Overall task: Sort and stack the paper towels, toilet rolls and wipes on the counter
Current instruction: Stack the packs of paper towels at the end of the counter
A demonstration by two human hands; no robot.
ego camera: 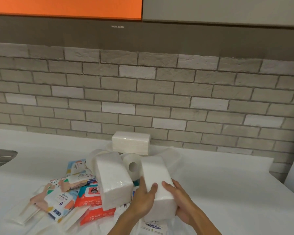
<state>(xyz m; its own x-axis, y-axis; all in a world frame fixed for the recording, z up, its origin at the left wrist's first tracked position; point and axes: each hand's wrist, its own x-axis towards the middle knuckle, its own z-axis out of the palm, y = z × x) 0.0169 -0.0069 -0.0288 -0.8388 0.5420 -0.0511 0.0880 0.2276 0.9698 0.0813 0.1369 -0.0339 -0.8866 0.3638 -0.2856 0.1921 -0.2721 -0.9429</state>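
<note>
With wipes (pixel 61 200) and a second pack (pixel 114 180) lying to the left, our left hand (pixel 143 199) and right hand (pixel 180 199) clasped the towel pack (pixel 153 172) by its near end over the counter (pixel 227 184), its long axis pointing away, slightly leftward, toward the stack (pixel 131 141) at the wall (pixel 193 99).

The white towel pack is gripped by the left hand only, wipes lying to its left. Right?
No: the head view shows both left hand and right hand gripping the white towel pack. The wipes do lie to its left.
</note>
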